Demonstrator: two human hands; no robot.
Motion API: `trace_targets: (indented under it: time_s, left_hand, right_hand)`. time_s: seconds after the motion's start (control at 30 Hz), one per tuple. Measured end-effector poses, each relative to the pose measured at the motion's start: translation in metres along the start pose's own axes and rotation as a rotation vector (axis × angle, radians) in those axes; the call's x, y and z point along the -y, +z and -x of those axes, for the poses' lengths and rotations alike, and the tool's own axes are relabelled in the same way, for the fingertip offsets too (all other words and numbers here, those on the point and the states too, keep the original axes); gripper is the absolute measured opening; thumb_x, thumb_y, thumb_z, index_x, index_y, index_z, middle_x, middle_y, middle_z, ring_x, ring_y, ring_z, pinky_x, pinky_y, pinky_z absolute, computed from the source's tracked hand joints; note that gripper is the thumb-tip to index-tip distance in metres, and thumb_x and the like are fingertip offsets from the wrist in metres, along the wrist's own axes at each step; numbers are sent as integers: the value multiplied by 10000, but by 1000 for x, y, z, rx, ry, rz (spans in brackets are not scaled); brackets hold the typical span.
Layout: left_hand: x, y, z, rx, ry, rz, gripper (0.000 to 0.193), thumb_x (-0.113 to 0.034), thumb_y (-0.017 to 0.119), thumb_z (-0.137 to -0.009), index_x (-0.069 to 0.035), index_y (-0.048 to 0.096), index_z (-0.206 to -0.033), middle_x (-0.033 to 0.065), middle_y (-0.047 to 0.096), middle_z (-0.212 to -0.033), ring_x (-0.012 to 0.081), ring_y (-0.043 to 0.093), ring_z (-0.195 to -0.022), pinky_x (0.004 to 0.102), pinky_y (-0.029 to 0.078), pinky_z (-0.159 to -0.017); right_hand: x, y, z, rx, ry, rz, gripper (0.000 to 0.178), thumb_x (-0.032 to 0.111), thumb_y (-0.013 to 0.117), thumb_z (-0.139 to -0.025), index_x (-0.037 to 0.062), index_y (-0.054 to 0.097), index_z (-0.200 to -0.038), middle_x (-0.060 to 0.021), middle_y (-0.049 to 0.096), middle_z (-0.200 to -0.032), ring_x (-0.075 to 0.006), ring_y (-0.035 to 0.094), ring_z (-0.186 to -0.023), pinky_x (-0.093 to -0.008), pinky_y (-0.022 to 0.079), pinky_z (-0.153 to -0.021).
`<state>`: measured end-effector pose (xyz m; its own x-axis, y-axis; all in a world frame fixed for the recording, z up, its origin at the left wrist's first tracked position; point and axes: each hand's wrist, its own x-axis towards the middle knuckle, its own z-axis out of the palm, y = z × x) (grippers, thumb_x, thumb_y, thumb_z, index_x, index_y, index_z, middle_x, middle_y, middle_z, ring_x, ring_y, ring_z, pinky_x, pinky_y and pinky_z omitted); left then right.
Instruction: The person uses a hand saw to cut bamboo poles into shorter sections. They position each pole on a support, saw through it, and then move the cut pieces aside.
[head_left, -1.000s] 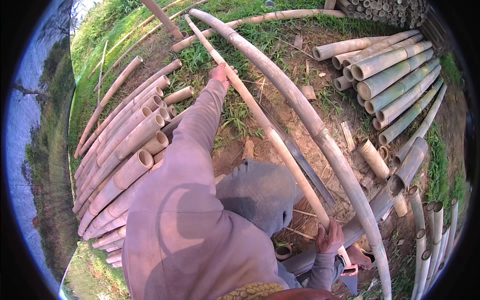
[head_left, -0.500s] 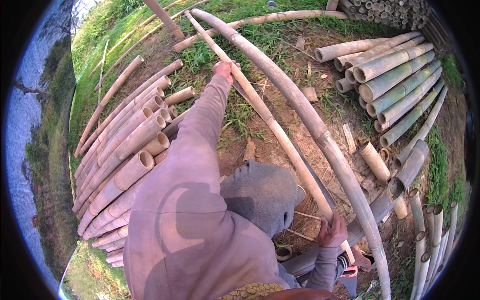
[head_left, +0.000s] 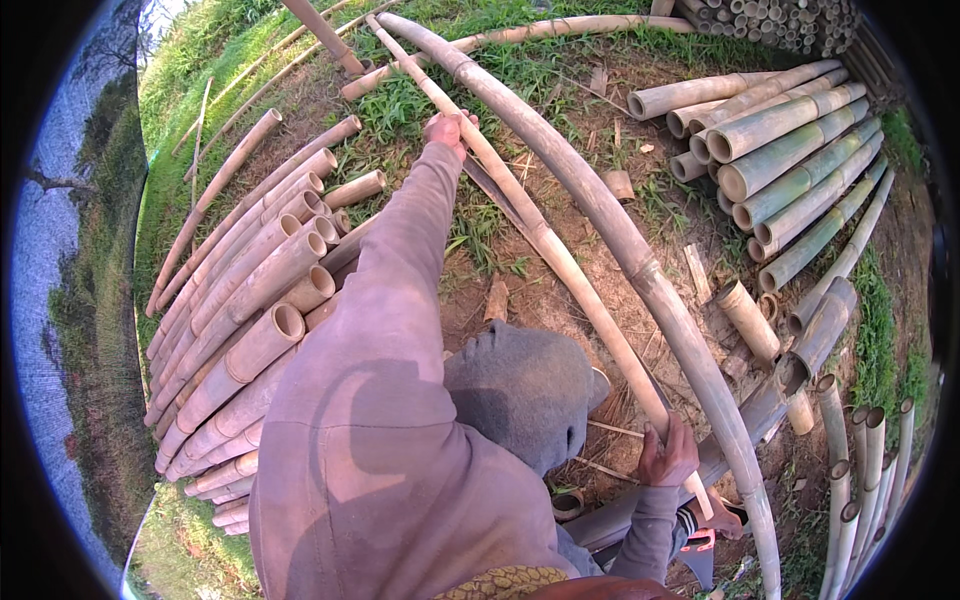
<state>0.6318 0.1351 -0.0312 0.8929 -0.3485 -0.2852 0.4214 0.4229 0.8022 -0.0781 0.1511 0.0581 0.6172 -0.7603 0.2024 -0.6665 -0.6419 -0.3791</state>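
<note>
I saw the left hand (head_left: pixel 447 132) at twelve o'clock and the right hand (head_left: pixel 669 455) at four, both gripping a long, slender, tan bamboo pole (head_left: pixel 542 238) slanting from eleven toward four.

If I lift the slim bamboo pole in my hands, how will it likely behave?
Probably light for its length, since the slim bamboo pole looks much thinner than the thick pole beside it. It reaches well beyond your left hand, so may swing there.
</note>
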Motion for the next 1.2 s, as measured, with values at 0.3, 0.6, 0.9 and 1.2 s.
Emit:
trace_targets:
  time_s: [0.3, 0.6, 0.9, 1.2]
  left_hand:
    - [12, 13, -14, 0, -11, -26, 272, 36, 543, -992, 20, 517, -1262, 171, 669, -1073, 366, 716, -911, 506, 636, -839]
    - [28, 46, 88, 82, 827, -1109, 613, -248, 768, -958, 62, 566, -1447, 260, 653, -1362, 380, 607, -1317, 459, 446, -1165]
    - [117, 127, 347, 1712, 1292, -1421, 989, -414, 932, -727, -169, 482, -1574, 153, 473, -1573, 385, 422, -1483, 590, 296, -1239]
    - [161, 130, 338, 1646, 1540, -1428, 702, -143, 683, -926, -236, 481, -1591, 157, 504, -1515, 378, 492, -1380, 617, 308, -1189]
  right_hand:
    - [3, -6, -5, 17, 13, 41, 501, 232, 829, -856, 59, 678, -1302, -178, 699, -1005, -415, 691, -843, -491, 545, -735]
    - [-27, 7, -21, -134, 34, 150, 453, 282, 852, -830, 161, 729, -1249, -70, 640, -1167, -307, 614, -1099, -481, 458, -933]
    - [-31, 40, -9, -420, 128, 261, 524, 309, 895, -748, 225, 773, -1250, 0, 600, -1164, -253, 572, -1141, -469, 380, -1047]
    - [-37, 43, -17, -522, 121, 200, 534, 238, 931, -625, 263, 778, -1136, 50, 607, -1053, -201, 593, -1057, -471, 394, -980]
